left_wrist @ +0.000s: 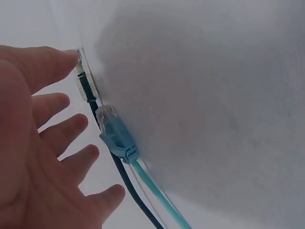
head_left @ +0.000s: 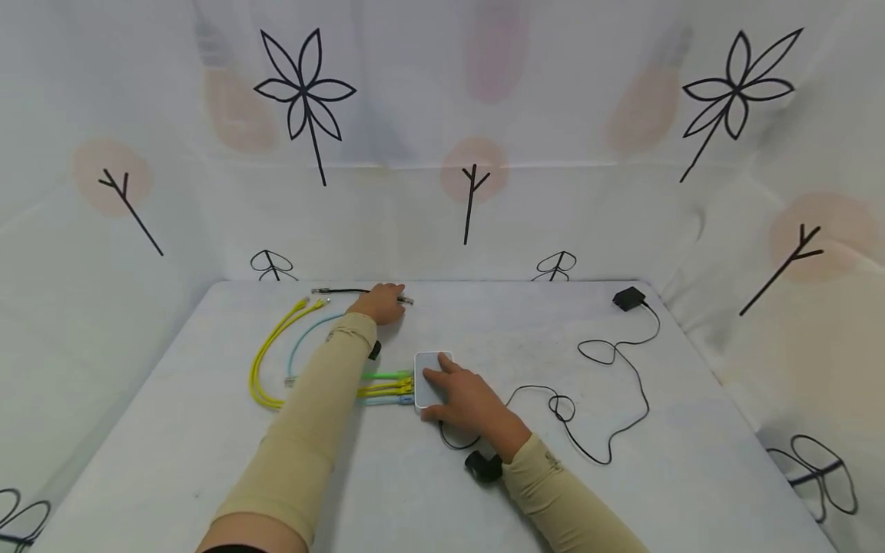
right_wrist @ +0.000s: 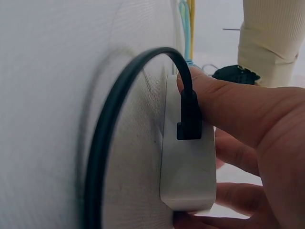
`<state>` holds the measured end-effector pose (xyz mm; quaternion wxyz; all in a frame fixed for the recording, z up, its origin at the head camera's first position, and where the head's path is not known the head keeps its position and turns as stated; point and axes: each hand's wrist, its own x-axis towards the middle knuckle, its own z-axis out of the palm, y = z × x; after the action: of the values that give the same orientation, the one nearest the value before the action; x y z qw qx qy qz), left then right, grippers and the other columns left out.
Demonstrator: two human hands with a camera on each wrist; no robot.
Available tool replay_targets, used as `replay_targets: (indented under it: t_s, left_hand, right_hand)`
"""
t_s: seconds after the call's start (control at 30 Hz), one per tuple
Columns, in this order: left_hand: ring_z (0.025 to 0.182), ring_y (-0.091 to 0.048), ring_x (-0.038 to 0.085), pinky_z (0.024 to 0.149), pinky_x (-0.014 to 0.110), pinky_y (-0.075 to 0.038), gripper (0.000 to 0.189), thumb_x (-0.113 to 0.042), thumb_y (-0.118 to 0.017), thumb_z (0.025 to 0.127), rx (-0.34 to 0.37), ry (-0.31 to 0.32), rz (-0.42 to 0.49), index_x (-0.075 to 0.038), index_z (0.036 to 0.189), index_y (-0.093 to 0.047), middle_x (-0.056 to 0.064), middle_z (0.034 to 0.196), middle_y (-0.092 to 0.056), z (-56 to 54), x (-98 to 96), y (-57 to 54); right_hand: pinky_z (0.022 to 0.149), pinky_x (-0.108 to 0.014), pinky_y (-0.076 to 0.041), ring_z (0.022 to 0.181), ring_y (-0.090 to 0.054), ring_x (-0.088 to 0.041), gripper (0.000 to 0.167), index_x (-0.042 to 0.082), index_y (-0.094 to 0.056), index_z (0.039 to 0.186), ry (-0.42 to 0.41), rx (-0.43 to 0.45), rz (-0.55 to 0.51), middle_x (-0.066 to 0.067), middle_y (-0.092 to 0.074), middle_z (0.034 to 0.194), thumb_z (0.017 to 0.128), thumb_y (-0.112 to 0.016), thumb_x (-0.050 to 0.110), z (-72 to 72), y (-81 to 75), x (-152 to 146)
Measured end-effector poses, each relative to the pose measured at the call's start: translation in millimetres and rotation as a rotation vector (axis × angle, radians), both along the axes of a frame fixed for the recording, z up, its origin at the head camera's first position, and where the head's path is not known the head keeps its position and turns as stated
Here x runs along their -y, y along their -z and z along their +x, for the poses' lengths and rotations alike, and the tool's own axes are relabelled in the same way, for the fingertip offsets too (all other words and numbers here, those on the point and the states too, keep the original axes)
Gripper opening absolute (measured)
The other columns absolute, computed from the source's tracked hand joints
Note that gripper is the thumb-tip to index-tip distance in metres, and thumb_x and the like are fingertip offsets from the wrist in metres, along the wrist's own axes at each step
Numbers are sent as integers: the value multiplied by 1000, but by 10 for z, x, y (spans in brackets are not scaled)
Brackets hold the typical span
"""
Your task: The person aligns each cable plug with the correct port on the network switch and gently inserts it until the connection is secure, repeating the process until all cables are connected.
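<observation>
My left hand (head_left: 379, 304) is at the far edge of the table over a black network cable (head_left: 339, 290). Its thumb touches the clear plug (left_wrist: 86, 87) of that cable, while the other fingers are spread and relaxed. Close beside lies a light blue plug (left_wrist: 118, 136) on its own cable. With my right hand (head_left: 470, 399) I grip a white network switch (head_left: 425, 393), thumb along the near side and fingers over the top. A black power plug (right_wrist: 190, 119) sits in the side by the thumb. Green, yellow and light blue cables enter the switch's left side.
Yellow cables (head_left: 257, 369) curve across the table on the left, partly under my left sleeve (head_left: 304, 438). To the right, a thin black cord (head_left: 648, 399) winds up to a black power adapter (head_left: 628, 298). A patterned white cloth wall (head_left: 408, 223) stands behind the table.
</observation>
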<state>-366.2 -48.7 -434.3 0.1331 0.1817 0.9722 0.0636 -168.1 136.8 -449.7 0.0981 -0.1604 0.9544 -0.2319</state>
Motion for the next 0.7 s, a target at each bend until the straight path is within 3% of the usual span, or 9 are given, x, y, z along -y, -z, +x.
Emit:
replay_targets:
  t_s: [0.27,0.43,0.57,0.7]
  left_hand:
    - [143,-33,34,111,63,-28,48,-20,-36,103,22,-67,-38,-11,150,-37,12,154,-38,49,-32,37]
    - [135,-46,33,109,54,-37,41,-15,-39,103,-65,-61,-5,-10,143,-48,13,144,-51,57,-25,89]
    - [119,-60,31,100,44,-48,33,-13,-45,102,-162,-50,5,-7,131,-60,14,127,-64,62,-41,113]
    - [108,-65,30,93,42,-53,29,-10,-44,102,-227,-49,14,-5,122,-66,15,116,-69,50,-50,149]
  right_hand:
    - [106,-49,-43,139,-40,-38,71,18,-49,143,-18,-17,-4,-16,-28,158,83,-73,47,10,-8,-8]
    - [105,-48,-43,138,-40,-37,71,19,-50,143,-18,-18,4,-16,-28,158,83,-73,47,5,-7,-3]
    - [105,-47,-44,138,-40,-37,71,19,-50,143,-17,-16,1,-16,-28,158,83,-74,47,6,-10,-4]
    - [106,-47,-44,139,-40,-36,71,19,-49,143,-14,-16,2,-15,-28,158,82,-74,46,9,-9,-4]
